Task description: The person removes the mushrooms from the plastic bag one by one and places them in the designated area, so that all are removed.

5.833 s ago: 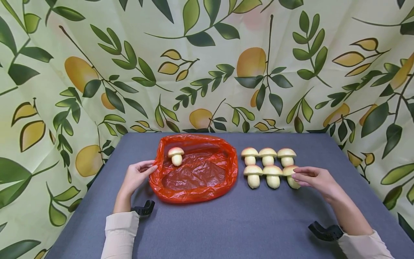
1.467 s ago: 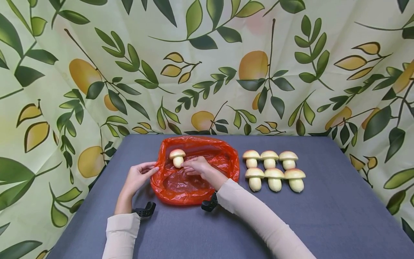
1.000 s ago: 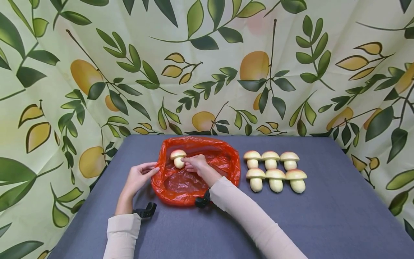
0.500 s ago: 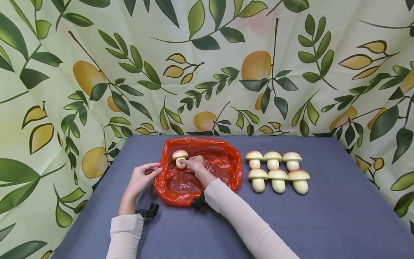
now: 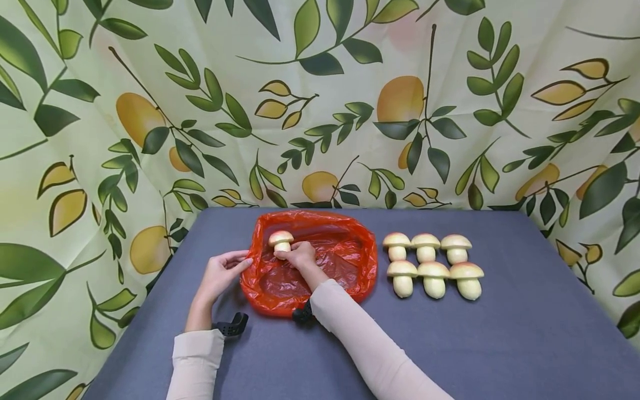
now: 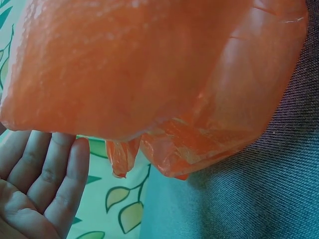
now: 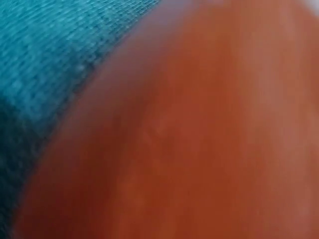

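Note:
In the head view a red plastic bag [image 5: 310, 308] lies with its mouth spread wide and its rim rolled down. One toy-like mushroom [image 5: 281, 238] with a pinkish-cream cap is inside at the left. My right hand [image 5: 300, 256] reaches into the bag and grips its pale stem; the fingers cover the stem's lower end. My left hand [image 5: 220, 275] holds the bag's left rim between thumb and fingers. The left wrist view shows several fingers [image 6: 47, 172] extended, with their tips at the bag's edge. Only blurred orange-red bag [image 7: 209, 139] and cloth appear in the right wrist view.
Several similar mushrooms [image 5: 434, 279] lie in two rows right of the bag on the grey-blue cloth-covered table [image 5: 280, 361]. A leaf-and-fruit patterned curtain [image 5: 320, 111] surrounds the table's back and sides. Black wrist devices [image 5: 235, 325] sit under both wrists.
My right hand left the front right mushroom, crossed into the bag and closed on the stem of the mushroom there. That mushroom now stands slightly straighter. My left hand stayed on the rim.

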